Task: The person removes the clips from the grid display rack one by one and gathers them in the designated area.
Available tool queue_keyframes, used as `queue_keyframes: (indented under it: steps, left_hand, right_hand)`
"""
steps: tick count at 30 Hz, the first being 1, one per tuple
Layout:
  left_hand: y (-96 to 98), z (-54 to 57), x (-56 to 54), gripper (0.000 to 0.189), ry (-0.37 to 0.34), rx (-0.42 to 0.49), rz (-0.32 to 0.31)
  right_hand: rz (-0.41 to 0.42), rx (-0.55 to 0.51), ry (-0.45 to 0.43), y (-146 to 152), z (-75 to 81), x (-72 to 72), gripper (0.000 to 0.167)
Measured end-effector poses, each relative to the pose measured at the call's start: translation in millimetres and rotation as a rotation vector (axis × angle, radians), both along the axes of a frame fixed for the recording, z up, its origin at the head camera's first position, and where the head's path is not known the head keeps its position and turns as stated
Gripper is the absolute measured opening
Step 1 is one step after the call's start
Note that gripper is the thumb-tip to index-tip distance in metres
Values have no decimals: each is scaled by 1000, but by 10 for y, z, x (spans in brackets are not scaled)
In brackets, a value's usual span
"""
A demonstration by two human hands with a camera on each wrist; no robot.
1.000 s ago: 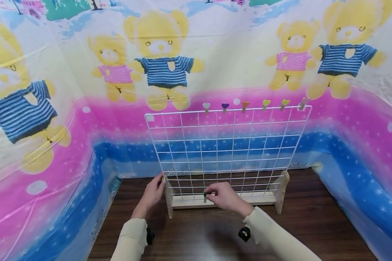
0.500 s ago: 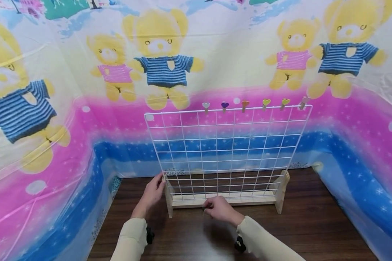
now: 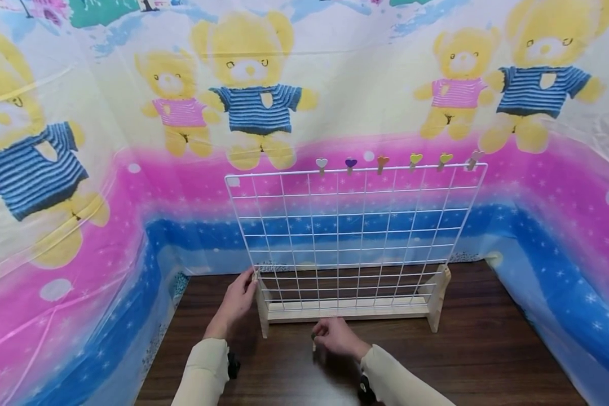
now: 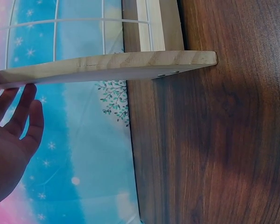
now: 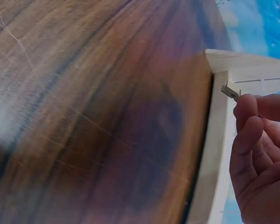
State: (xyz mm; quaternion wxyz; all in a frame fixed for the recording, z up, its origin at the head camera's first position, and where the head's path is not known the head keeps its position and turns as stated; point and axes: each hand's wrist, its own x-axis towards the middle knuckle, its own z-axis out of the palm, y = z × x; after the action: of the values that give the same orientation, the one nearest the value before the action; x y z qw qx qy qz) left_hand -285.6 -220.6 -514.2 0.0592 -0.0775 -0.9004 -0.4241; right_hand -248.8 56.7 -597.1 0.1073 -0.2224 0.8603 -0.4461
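My left hand (image 3: pixel 237 296) holds the top of the wooden left leg (image 3: pixel 261 310) of the grid's stand. In the left wrist view its fingers (image 4: pixel 25 109) lie along one side of that leg, with a thumb tip barely visible on the other. My right hand (image 3: pixel 339 336) pinches a small wooden clothespin (image 5: pixel 230 92) between thumb and fingers, in front of the stand's crossbar and just above the table. Most of the clothespin is hidden by the fingertips. The white wire grid (image 3: pixel 337 234) stands upright, leaning back slightly.
Several heart-topped clothespins sit along the grid's top wire, among them a white one (image 3: pixel 321 163), a purple one (image 3: pixel 351 163) and an orange one (image 3: pixel 383 163). The stand's right leg (image 3: pixel 438 299) rests on the dark wooden table (image 3: pixel 492 349). A bear-printed cloth (image 3: pixel 360 101) hangs behind.
My right hand has come down and toward me with the clothespin, from the grid's lower wires to in front of the crossbar. The left hand has stayed on the leg.
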Motion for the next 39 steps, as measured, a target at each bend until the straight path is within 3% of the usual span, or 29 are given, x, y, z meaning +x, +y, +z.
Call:
queue_keyframes:
  steps: [10,24,39]
  left_hand:
    - [-5,7,0,41,4,2,-10]
    - [-18,-11,-10,42,12,4,-12]
    - [-29,-12,-8,42,15,-1,-21]
  right_hand:
    - [5,-83,-129,-6,-234,9,8]
    - [20,-36,-33,-16,-441,3,5]
    - [15,16,-40,-49,-437,-5,6]
